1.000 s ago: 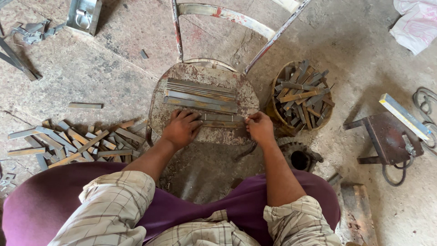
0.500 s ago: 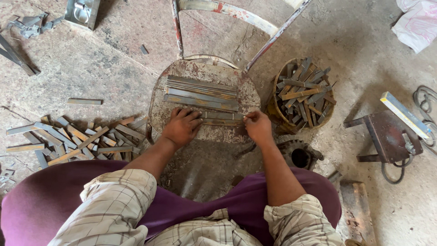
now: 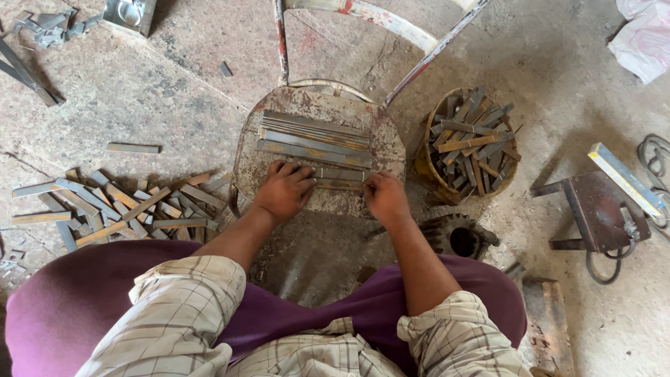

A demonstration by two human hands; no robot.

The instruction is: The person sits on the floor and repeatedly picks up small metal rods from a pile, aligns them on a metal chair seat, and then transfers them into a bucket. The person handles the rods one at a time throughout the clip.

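We look straight down at a person seated on the floor, both hands on a round rusty plate (image 3: 317,105) at frame centre. On it lie rows of flat steel strips (image 3: 314,139), long and narrow, grey with rust along the edges. The left hand (image 3: 283,192) rests palm down, fingers spread and slightly curled, on the near end of the lowest row; the right hand (image 3: 385,199) pinches the other end of the same short strips (image 3: 338,178), fingers bent and close together. We cannot tell whether either hand has fully lifted a piece; both appear to press and align rather than grasp.

We judge the strips stiff, dense for their size and hard-edged, with cut ends likely sharp; they should slide readily on one another and on the plate, so the flat faces or long edges near mid-length offer the surest hold.

At left of frame a loose pile of strips (image 3: 118,209) lies scattered on the cracked concrete floor (image 3: 160,84). At right a round basket (image 3: 471,143) is filled with similar offcuts, heaped at all angles. Below it sits a dark toothed gear (image 3: 460,237). At far right stands a low rusted metal stand (image 3: 597,209) beside a coiled cable (image 3: 656,160). A bent painted metal frame (image 3: 377,21) crosses the top.
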